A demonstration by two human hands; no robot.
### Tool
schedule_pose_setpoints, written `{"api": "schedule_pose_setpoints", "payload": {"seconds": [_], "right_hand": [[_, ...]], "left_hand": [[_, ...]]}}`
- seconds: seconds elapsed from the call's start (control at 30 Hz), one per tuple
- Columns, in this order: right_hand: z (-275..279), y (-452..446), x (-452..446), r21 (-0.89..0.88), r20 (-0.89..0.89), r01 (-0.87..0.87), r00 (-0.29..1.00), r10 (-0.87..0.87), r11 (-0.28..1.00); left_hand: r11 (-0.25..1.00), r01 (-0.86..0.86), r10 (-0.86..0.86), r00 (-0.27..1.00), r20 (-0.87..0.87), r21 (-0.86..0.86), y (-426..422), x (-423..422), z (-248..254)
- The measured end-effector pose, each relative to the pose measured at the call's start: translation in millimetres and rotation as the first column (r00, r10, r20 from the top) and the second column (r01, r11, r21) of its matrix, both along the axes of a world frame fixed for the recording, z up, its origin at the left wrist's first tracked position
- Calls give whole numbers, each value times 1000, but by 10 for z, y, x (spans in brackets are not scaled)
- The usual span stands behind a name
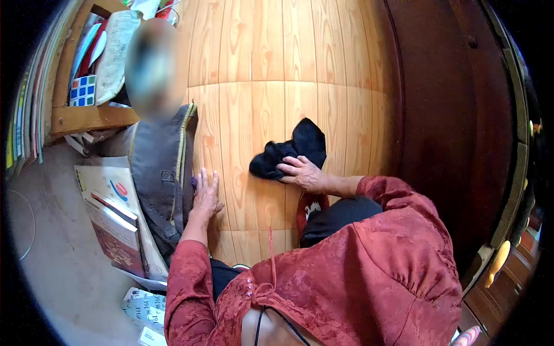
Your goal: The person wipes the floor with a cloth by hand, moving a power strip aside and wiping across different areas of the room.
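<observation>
I've got the hands well apart here: the right hand [304, 173] is down on the crumpled black cloth [310, 140], gripping or only pressing I can't tell, with wooden floor [266, 109] around it. My left hand [206, 195] lies open beside the grey bag [158, 153]; I'd call this mid-work, with what's finished or left not showing.

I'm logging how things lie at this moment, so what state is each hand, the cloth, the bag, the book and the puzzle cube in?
Black cloth: crumpled, on the floor
Right hand: on the cloth, grip unclear
Left hand: open, fingers extended, beside the bag
Bag: creased; whether zipped, cannot tell
Book: closed
Puzzle cube: partly visible; whether solved, cannot tell
</observation>
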State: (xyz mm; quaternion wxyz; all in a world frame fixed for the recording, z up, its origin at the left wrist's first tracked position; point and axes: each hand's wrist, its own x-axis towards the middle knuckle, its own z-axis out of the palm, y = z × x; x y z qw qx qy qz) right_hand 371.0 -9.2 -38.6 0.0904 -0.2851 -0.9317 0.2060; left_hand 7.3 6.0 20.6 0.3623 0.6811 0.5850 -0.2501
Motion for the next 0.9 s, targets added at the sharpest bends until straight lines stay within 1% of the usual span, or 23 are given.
{"api": "schedule_pose_setpoints", "payload": {"seconds": [0.07, 0.1, 0.13, 0.17, 0.2, 0.23, 0.27, 0.3, 0.33, 0.37, 0.4, 0.43, 0.47, 0.53, 0.6, 0.67, 0.7, 0.73, 0.77, 0.8, 0.83, 0.87, 0.9], "right_hand": [[-47, 316, -95, 22, 18, -56, 998, 56, 998], [-100, 534, -162, 66, 30, -33, 999, 31, 997], [-31, 834, -246, 78, 107, 0, 994, -9, 997], [-160, 1157, -288, 115, 47, 72, 996, -78, 991], [-164, 1511, -328, 185, 31, 137, 989, -145, 973], [-182, 1885, -358, 187, -20, 218, 976, -218, 958], [-206, 2267, -337, 164, 46, 248, 965, -258, 955], [-112, 2598, -305, 190, 118, 284, 944, -309, 940], [-237, 2910, -258, 253, 76, 340, 926, -369, 906], [-195, 3155, -212, 216, 139, 395, 893, -429, 893], [159, 3276, -181, 123, 296, 459, 829, -474, 880], [28, 3360, -31, 198, 56, 526, 837, -545, 827], [155, 3302, 45, 235, -73, 553, 830, -552, 800], [324, 3002, 191, 327, -95, 495, 865, -493, 805], [246, 2468, 303, 424, -114, 408, 910, -400, 808], [117, 1672, 367, 404, -113, 352, 935, -335, 845], [-83, 1237, 402, 357, -179, 330, 942, -283, 874], [-158, 784, 421, 346, -60, 243, 970, -237, 906], [-209, 361, 421, 230, 8, 179, 983, -186, 957], [-174, -6, 415, 173, -18, 148, 989, -147, 974], [-1, -180, 406, 98, -52, 119, 992, -114, 988], [79, -244, 372, 16, 24, 121, 992, -121, 993], [39, -168, 408, 21, 16, 94, 995, -94, 995]], "left_hand": [[1000, -4, 4, 1000, -3, 2, -8, 3, -7], [1000, 7, -7, 1000, -8, 1, -12, -5, -14], [1000, 18, -18, 1000, -13, 1, -7, -17, -33], [1000, 6, -6, 1000, -10, -5, -18, -37, -84], [1000, 5, -6, 1000, -10, -8, -11, -41, -81], [1000, 4, -4, 1000, -11, -11, -7, -32, -66], [1000, 5, -5, 1000, -14, -14, 2, -26, -47], [1000, 8, -9, 999, -32, -16, 8, -11, -34], [1000, 11, -12, 999, -35, -12, 16, -31, -53], [1000, 12, -12, 999, -35, -11, 31, -47, -98], [1000, 11, -12, 999, -32, -23, -3, -54, -121], [1000, 4, -4, 1000, -21, -25, 13, -29, -63], [1000, 0, -1, 1000, -26, -22, 20, -13, -55], [1000, 4, -4, 999, -34, -14, 5, -11, -52], [1000, 12, -13, 1000, -29, -7, -18, -17, -45], [1000, 14, -15, 999, -43, -17, 18, 8, -8], [1000, 27, -28, 998, -58, -14, 16, 16, -10], [999, 31, -32, 998, -53, -18, 28, 20, -4], [999, 33, -34, 998, -49, -23, 37, 18, 0], [999, 35, -36, 998, -47, -30, 29, 3, 5], [1000, 19, -19, 1000, -20, 0, -11, -34, -67], [1000, 15, -15, 1000, -17, 8, -10, -40, -81], [1000, 10, -10, 1000, -13, 12, -12, -37, -92]]}}
